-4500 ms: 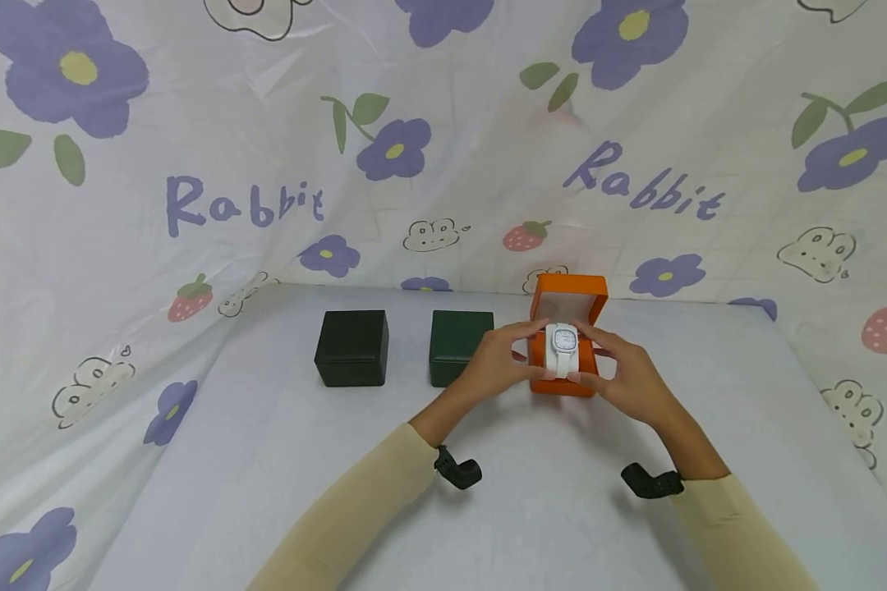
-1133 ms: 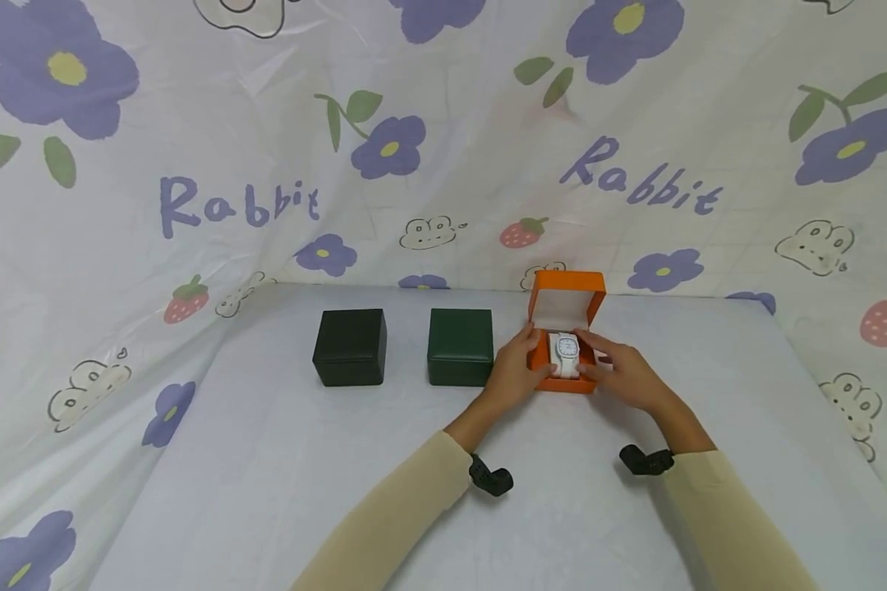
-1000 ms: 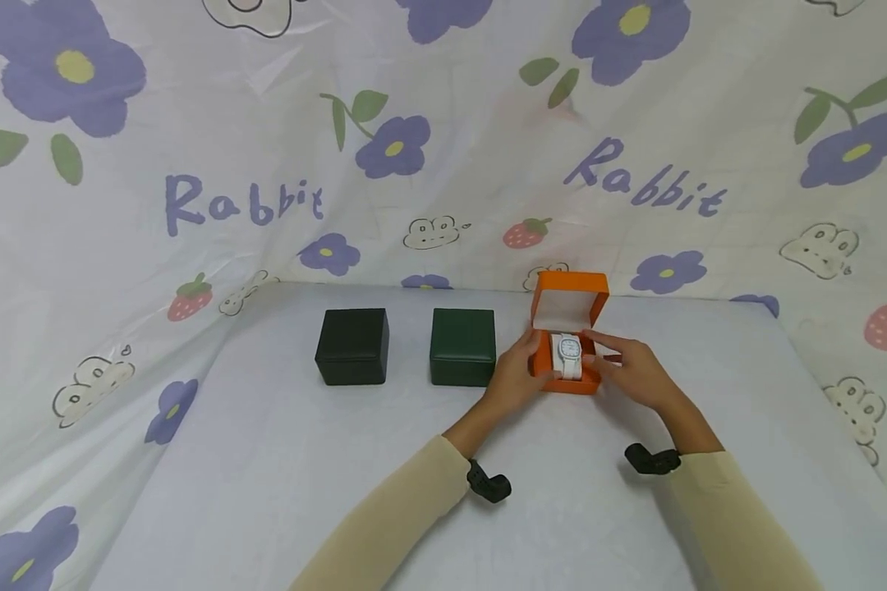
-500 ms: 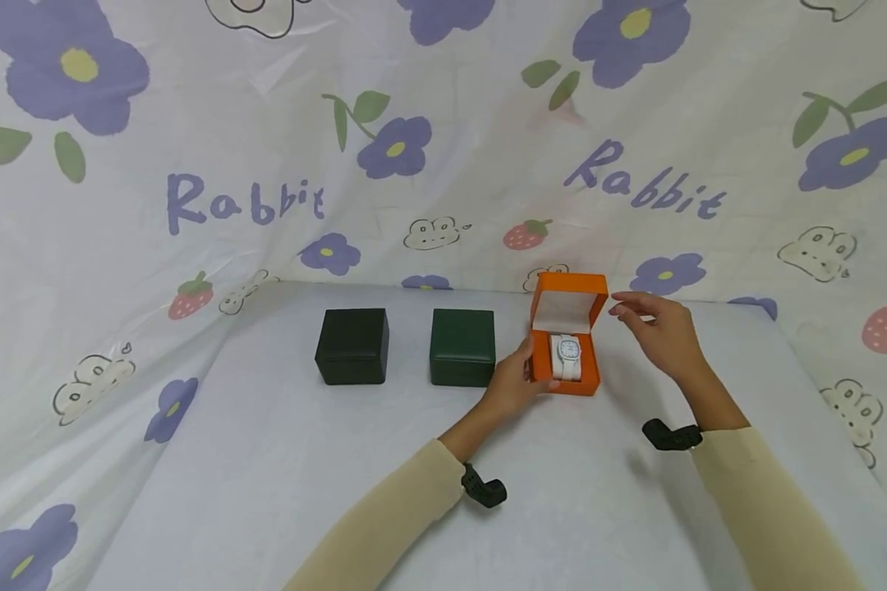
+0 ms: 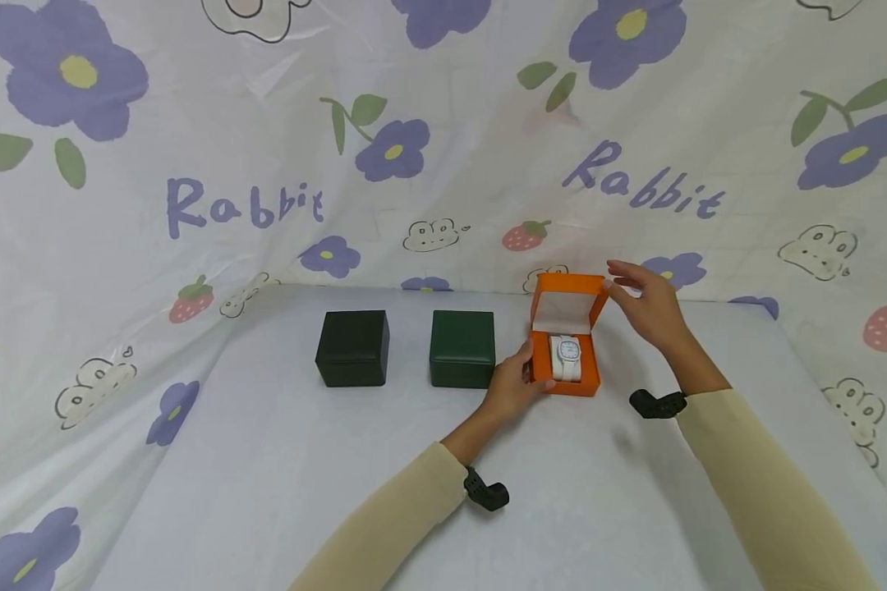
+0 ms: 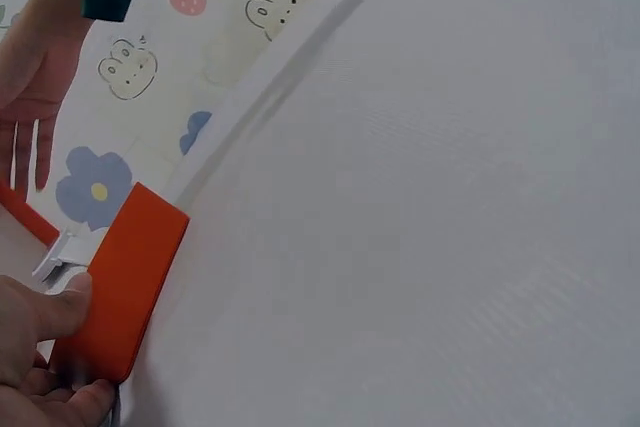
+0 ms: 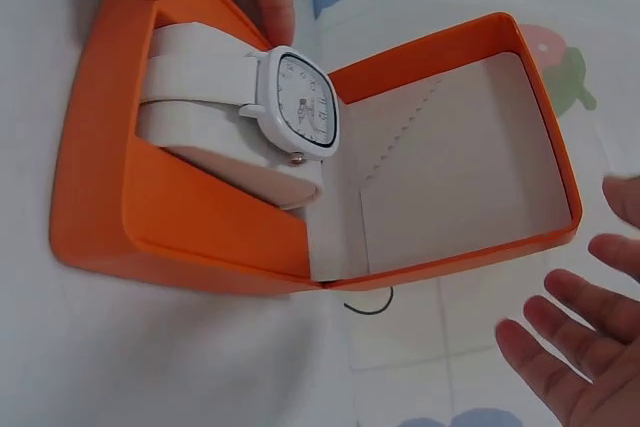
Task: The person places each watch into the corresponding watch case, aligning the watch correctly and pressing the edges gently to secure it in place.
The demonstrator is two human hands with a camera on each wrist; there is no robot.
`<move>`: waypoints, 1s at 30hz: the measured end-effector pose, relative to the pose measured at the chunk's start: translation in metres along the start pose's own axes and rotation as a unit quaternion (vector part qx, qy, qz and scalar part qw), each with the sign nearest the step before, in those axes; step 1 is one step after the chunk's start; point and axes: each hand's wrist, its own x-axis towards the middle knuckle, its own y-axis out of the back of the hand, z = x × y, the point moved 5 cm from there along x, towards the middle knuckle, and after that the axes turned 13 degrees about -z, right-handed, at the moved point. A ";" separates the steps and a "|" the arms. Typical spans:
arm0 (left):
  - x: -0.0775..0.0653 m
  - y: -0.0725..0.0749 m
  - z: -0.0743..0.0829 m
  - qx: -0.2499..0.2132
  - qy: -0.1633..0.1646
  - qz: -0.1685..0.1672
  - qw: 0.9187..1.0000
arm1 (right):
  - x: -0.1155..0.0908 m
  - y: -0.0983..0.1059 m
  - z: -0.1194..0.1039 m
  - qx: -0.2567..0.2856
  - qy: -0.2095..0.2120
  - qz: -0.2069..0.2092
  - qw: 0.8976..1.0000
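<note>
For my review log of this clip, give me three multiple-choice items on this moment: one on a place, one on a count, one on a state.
1. Where does the white watch sit?
A. On the table
B. Inside the orange box
C. On the black box

2. How many closed dark boxes stand left of the orange one?
A. One
B. Two
C. Three

3. How is the orange box's lid?
A. Shut
B. Taken off
C. Raised open

Key: B, the white watch lies on its cushion in the orange box. B, a black box and a green box. C, the lid stands up, right hand at its edge, left hand gripping the base.
</note>
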 end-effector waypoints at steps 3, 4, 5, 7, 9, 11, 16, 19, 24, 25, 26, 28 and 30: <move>0.001 -0.001 0.001 -0.004 -0.005 0.008 1.000 | 0.005 -0.004 0.000 0.018 0.004 -0.036 0.999; 0.001 -0.002 0.002 -0.004 -0.008 0.010 1.000 | 0.006 -0.006 0.001 0.023 0.003 -0.048 0.999; 0.001 -0.002 0.003 -0.005 -0.010 0.010 1.000 | 0.006 -0.007 0.001 0.027 0.002 -0.055 0.998; 0.002 -0.004 0.005 -0.009 -0.013 0.010 1.000 | 0.007 -0.009 0.003 0.029 -0.001 -0.063 0.998; 0.002 -0.005 0.007 -0.012 -0.013 0.014 1.000 | 0.008 -0.010 0.005 0.032 0.000 -0.066 0.997; 0.002 -0.006 0.008 -0.018 -0.007 0.017 1.000 | 0.010 -0.011 0.006 0.037 0.006 -0.063 0.997; 0.002 -0.007 0.008 -0.027 0.008 0.024 0.999 | 0.014 -0.014 0.008 0.029 0.009 -0.051 0.998; 0.001 -0.008 0.007 -0.024 0.017 0.026 0.999 | 0.014 -0.017 0.009 0.018 0.001 -0.044 0.999; -0.001 -0.006 0.007 -0.024 0.012 0.034 0.999 | 0.013 -0.021 0.007 0.012 0.011 -0.034 0.999; -0.001 -0.006 0.008 -0.025 0.010 0.036 0.999 | 0.012 -0.021 0.006 0.013 0.017 -0.034 0.999; -0.002 -0.005 0.008 -0.025 0.008 0.039 0.999 | 0.012 -0.022 0.005 0.014 0.024 -0.033 0.999; -0.003 -0.004 0.007 -0.028 0.006 0.044 0.999 | 0.010 -0.024 0.003 0.012 0.037 -0.032 0.999; -0.004 -0.003 0.007 -0.031 0.007 0.048 0.998 | 0.008 -0.026 0.001 0.013 0.049 -0.033 0.998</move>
